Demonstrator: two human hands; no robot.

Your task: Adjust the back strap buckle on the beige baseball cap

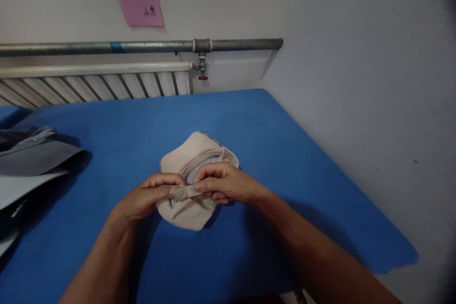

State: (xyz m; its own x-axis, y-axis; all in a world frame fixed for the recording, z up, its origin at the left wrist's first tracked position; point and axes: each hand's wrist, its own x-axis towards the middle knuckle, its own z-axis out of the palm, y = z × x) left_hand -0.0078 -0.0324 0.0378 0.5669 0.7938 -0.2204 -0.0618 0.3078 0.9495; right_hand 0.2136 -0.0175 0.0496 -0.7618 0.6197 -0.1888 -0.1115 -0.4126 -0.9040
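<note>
A beige cap (192,152) lies on the blue tabletop (228,114), its brim toward the wall and its inside partly showing. Across the back of the cap runs an adjustment strap (182,193) with a metal buckle. My left hand (149,193) pinches the buckle end of the strap between thumb and fingers. On the other side, my right hand (224,183) grips the strap's light band close to the buckle. Part of the cap's lining is hidden behind my fingers.
Several stacked caps (35,156), grey and white among them, lie at the table's left. Behind the table are a radiator (142,84), a metal pipe (160,46) and a red-handled valve (203,77). A wall (356,80) borders the right side.
</note>
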